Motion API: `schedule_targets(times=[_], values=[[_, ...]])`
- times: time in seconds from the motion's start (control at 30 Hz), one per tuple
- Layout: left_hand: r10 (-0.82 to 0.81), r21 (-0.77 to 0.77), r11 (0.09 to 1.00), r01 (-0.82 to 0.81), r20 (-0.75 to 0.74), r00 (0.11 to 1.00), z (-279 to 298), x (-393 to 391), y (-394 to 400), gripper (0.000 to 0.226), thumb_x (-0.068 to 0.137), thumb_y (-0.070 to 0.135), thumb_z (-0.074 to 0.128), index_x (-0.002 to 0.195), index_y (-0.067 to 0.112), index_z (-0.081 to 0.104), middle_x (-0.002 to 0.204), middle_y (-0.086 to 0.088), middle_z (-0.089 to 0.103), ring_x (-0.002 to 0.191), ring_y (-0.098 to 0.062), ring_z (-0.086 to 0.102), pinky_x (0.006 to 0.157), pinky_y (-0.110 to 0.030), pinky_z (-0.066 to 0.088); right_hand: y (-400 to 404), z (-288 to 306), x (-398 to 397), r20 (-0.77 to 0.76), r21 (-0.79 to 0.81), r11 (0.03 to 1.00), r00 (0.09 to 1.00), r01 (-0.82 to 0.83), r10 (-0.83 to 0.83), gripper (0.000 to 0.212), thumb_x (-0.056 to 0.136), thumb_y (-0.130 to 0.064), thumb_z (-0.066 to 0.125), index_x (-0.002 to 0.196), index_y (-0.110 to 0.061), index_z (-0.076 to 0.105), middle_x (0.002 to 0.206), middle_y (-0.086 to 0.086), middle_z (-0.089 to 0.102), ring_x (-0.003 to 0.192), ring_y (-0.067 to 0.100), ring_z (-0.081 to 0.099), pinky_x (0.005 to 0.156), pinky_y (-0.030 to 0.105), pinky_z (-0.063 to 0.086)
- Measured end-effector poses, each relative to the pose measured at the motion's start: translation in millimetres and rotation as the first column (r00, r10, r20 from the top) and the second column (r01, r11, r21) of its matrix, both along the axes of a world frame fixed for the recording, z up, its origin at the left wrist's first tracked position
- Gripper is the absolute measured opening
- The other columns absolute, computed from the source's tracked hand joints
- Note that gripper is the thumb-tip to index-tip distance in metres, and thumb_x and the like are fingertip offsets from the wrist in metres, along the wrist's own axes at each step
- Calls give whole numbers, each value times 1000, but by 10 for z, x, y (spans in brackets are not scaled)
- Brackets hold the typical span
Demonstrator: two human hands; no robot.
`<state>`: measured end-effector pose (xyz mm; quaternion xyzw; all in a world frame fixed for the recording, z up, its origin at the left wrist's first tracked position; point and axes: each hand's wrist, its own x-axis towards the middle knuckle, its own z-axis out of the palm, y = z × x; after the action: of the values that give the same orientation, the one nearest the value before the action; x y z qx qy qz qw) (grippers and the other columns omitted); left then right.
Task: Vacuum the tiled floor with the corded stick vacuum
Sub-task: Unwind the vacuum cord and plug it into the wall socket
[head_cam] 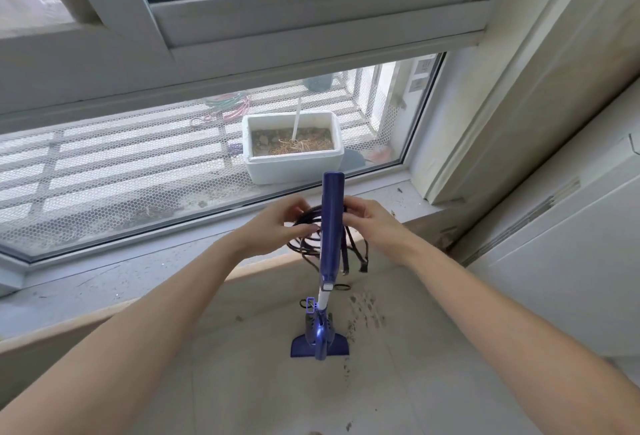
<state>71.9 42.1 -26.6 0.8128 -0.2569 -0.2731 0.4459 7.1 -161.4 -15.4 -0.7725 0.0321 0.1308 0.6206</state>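
Note:
A blue stick vacuum [331, 226] stands upright in front of me, its floor head [320, 344] resting on the pale tiled floor [277, 393]. A dark power cord [311, 247] is coiled around the upper handle, with loops hanging down on both sides. My left hand [277, 226] grips the coil on the left of the handle. My right hand [370, 223] holds the coil on the right side. Dirt specks [363, 310] lie on the tiles beside the head.
A stone window sill [138, 278] runs across just behind the vacuum, below a large window [173, 157]. Outside stands a white foam planter box [294, 147] on a mesh grille. A white cabinet or appliance [554, 278] is at the right.

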Motion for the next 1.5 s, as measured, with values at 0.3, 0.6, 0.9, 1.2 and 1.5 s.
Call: schedule_targets(times=[0.3,0.6,0.9,1.2,1.5], values=[[354,2,929,-370,-291,888,-71,-304,357,20,97,21,55,78,15,54,60,7,45,56,-10,42,57,-18,39,878,188,-165,54,-97,943,948,317,-313,25,84,-25,71,96,-20,49,87,8,56,82,29,61,76,38,51],[667,42,744,-666,-104,738,95,-632,1146,30,96,18,51,66,17,47,56,4,46,52,-12,41,51,-21,36,1269,369,-106,-47,-182,886,904,-426,425,9,85,1,59,92,-2,55,75,4,57,65,14,56,64,24,49],[738,100,672,-734,-173,652,-62,-1100,2019,23,94,20,53,75,12,44,62,-2,41,52,-16,38,55,-25,38,2063,348,-215,58,-515,819,943,-253,327,15,84,-8,61,90,-17,50,78,3,55,70,21,50,58,30,36],[717,-47,473,-880,-560,415,-323,-1679,3334,26,100,19,48,75,17,43,55,7,31,46,-7,27,42,-16,30,3126,-88,-1395,662,-396,873,747,283,58,33,88,-10,62,118,-9,49,121,4,53,114,15,48,103,25,37],[688,-69,511,-857,-564,456,-494,-2293,4597,37,98,34,51,66,17,45,43,10,24,38,-8,18,54,-27,23,4553,-918,-1741,-295,-180,943,930,-281,221,36,80,-35,77,110,-18,65,103,0,66,94,11,62,78,22,48]])
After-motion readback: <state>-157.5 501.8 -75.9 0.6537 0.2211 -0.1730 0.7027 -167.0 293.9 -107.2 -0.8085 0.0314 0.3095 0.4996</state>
